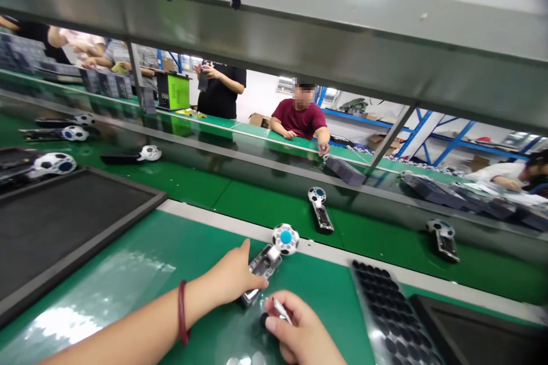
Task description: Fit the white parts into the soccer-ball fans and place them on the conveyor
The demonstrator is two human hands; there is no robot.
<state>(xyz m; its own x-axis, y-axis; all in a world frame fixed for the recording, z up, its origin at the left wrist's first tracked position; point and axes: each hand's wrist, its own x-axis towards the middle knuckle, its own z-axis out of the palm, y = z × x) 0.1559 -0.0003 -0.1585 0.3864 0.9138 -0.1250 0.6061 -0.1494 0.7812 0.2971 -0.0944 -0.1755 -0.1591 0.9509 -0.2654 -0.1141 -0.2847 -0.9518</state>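
My left hand [233, 274] grips a clear-cased handheld device [265, 262] with a black-and-white football-patterned round head and a blue centre. The device lies tilted over the green work surface, its head pointing away from me. Just to its lower right, my right hand [299, 328] is closed, with a slim silver-white pointed tool [281, 310] between its fingers. At those fingertips sits a small black round pad [264, 321]. Right of that hand lies a clear sheet [391, 313] carrying rows of black round pads. Several pale discs [246, 361] show at the bottom edge.
A green conveyor belt [231, 194] crosses ahead, carrying more football-headed devices [320, 209]. Black-framed trays stand at left [64, 228] and right [483, 331]. A grey metal beam [274, 28] hangs overhead. Across the line, a person in a dark red shirt [299, 120] reaches toward grey boxes [345, 171].
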